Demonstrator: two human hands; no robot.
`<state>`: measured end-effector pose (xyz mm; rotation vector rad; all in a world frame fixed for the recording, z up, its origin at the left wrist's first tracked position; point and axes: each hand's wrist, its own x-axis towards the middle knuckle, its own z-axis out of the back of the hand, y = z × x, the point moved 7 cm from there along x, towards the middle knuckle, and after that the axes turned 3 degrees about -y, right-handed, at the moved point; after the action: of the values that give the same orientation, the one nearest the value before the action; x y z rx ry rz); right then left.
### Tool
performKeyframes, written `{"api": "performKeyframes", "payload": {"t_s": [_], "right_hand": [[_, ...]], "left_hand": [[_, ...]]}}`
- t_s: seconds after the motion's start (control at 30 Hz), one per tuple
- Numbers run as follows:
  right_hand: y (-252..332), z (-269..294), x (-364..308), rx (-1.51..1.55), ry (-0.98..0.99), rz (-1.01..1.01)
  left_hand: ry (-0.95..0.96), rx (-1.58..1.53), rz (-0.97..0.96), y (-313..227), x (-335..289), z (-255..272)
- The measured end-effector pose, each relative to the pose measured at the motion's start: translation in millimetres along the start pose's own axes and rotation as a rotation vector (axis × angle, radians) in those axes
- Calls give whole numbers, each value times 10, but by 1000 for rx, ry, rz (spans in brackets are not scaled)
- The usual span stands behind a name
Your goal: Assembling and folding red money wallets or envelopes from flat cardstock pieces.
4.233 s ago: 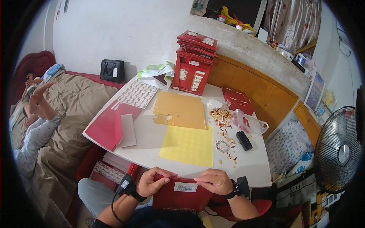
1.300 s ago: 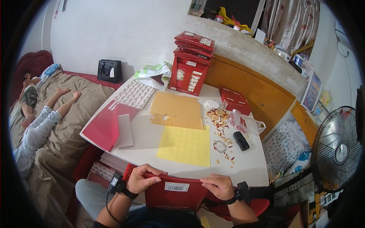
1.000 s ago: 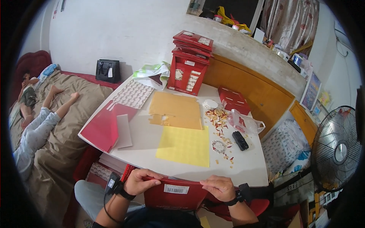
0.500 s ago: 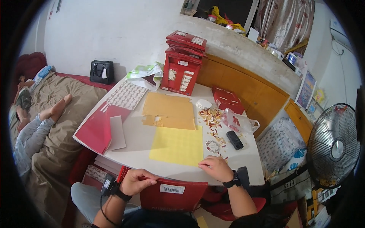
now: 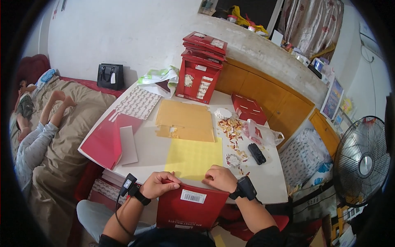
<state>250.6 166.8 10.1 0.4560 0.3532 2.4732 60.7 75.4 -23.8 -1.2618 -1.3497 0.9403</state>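
Observation:
A flat red cardboard box [image 5: 191, 208] with a white barcode label stands tilted in front of me at the table's near edge. My left hand [image 5: 160, 185] grips its upper left edge, the thumb lying along the top. Above its right part, my right hand [image 5: 220, 179] is closed with curled fingers; what they hold, if anything, is hidden. A yellow sheet [image 5: 193, 156] lies flat just beyond both hands, partly covered by them. Behind it rests a torn tan cardboard sheet [image 5: 185, 119].
Red boxes [image 5: 197, 78] are stacked at the back. At right lie paper scraps [image 5: 232, 133], a black object [image 5: 256, 153] and a plastic bag [image 5: 269, 133]. Pink folded card [image 5: 105, 142] lies left. A fan [image 5: 364, 162] stands right; a person [image 5: 39, 136] lies on the bed.
The red box has risen and moved slightly right with my left hand. My right hand has come left from the yellow sheet's corner to the box's upper edge. The person's legs on the bed shifted.

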Motion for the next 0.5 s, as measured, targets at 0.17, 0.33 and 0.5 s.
{"api": "performKeyframes", "payload": {"t_s": [0.17, 0.33, 0.5], "right_hand": [[-8, 5, 55, 45, -6, -31], [-56, -9, 75, 119, -16, -51], [-45, -9, 91, 98, -18, -113]], "left_hand": [[37, 14, 12, 20, 12, 9], [60, 27, -18, -8, 14, 11], [59, 43, 15, 2, 14, 4]]}}
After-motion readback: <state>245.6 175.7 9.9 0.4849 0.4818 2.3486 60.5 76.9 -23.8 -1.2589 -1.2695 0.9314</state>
